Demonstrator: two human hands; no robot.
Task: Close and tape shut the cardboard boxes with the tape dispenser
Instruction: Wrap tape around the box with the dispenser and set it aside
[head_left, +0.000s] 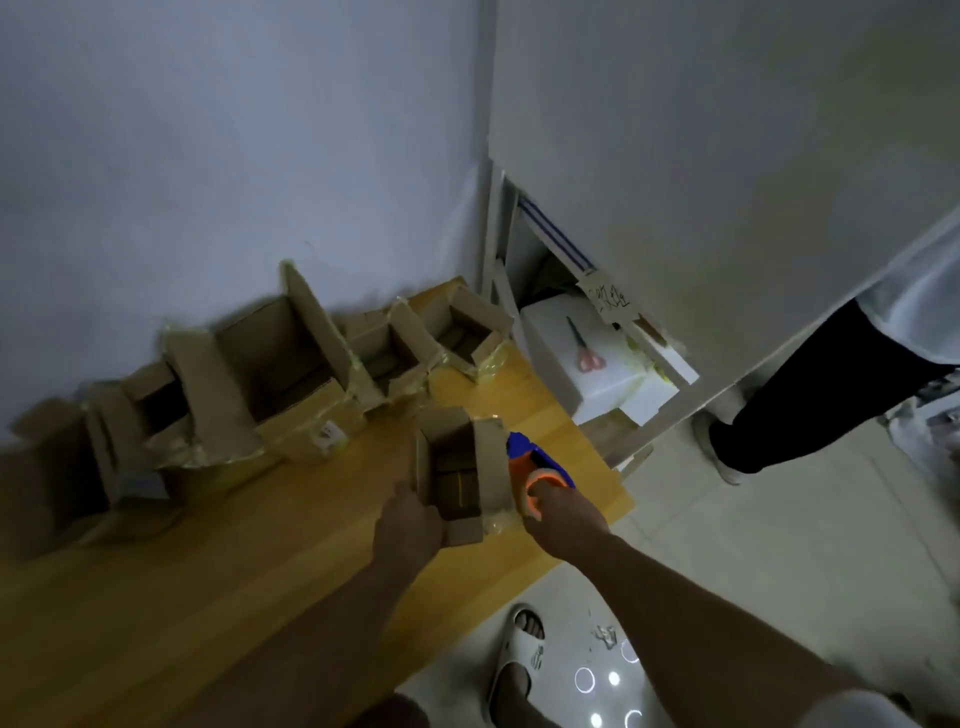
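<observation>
We had our left hand (410, 525) resting open against the small box (460, 475) at the worktop (208, 597) edge, flaps still up, right-hand grip (558, 514) wrapped round the tape dispenser (537, 467) beside it, so folding flaps came next, we reckoned.

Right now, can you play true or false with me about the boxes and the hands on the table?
1. The small cardboard box nearest the person is open at the top. True.
2. The right hand holds red scissors. False: it grips the blue and orange tape dispenser; the red scissors lie on a white foam box beyond the table.
3. The left hand touches the small cardboard box. True.
4. The wooden table has only one box on it. False: several more open boxes stand along the wall.
5. The tape dispenser is to the right of the small box. True.
</observation>
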